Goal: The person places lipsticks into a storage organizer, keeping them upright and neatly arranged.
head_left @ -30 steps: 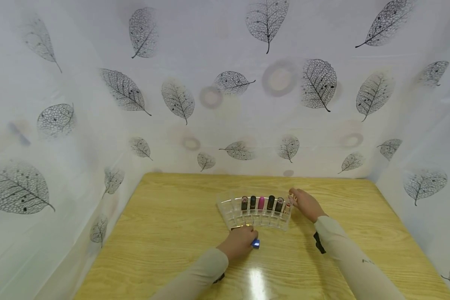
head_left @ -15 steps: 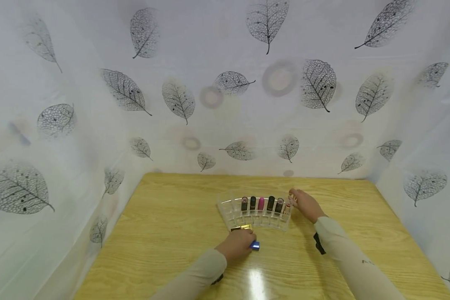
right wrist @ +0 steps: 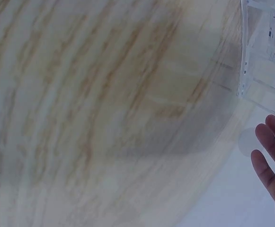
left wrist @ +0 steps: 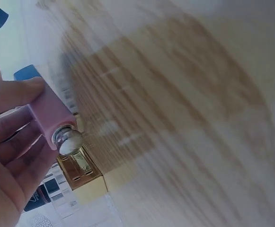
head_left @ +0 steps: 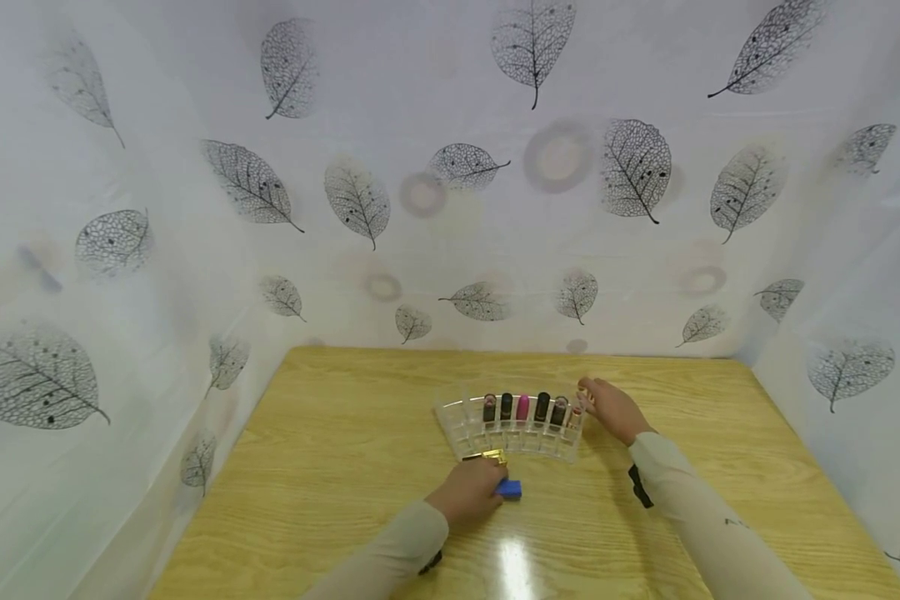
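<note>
My left hand (head_left: 467,493) grips a square lipstick tube (left wrist: 52,106), pink fading to blue, with a silvery round knob at one end. In the head view its blue end (head_left: 510,489) pokes out to the right of the fingers. Just beyond that hand a black-and-gold lipstick (head_left: 495,457) lies at the front of a clear curved organizer (head_left: 453,421). Several lipsticks stand in the organizer's back row, among them a pink one (head_left: 522,407). My right hand (head_left: 613,408) rests at the organizer's right end, fingers extended and fingertips (right wrist: 261,130) right by its edge.
The organizer's left slots and front row hold no lipsticks. A wood-grain table (head_left: 330,467) lies under everything, backed by a leaf-printed white sheet (head_left: 420,250) that also rises along both sides.
My left hand has drawn back slightly toward me and left with the lipstick, uncovering more of the gold one and more of the blue end. My right hand has stayed put.
</note>
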The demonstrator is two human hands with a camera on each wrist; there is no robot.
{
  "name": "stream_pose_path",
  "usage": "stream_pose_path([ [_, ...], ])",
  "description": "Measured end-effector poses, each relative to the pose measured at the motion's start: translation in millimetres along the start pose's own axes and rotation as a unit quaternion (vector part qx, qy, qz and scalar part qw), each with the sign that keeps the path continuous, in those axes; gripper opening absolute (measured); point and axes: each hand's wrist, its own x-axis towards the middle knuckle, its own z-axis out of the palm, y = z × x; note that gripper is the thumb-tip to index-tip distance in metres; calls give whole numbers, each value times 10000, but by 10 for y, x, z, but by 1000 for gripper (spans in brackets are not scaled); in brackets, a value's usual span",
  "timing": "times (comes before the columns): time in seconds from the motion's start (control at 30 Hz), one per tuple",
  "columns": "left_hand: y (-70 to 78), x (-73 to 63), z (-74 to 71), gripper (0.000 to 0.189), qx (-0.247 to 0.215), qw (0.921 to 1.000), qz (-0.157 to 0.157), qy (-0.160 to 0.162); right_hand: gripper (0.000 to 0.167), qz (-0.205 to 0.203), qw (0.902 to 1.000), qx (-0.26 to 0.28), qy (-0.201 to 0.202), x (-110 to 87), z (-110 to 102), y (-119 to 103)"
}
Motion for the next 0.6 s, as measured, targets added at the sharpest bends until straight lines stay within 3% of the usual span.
stream_pose_path([
  [0.2, -4, -28, 7, 18, -175, 9989, 80, 420, 22, -629, 9899, -1249, 220, 31, -60, 15],
  [0.33, 6, -38, -12, 19, -287, 9972, 155, 667, 26, -680, 9801, -1865, -59, 48, -119, 27],
  [0.6, 39, -51, -111, 21, -777, 9931, -74, 870, 33, -671, 9753, -2043, -499, 65, -167, 8],
])
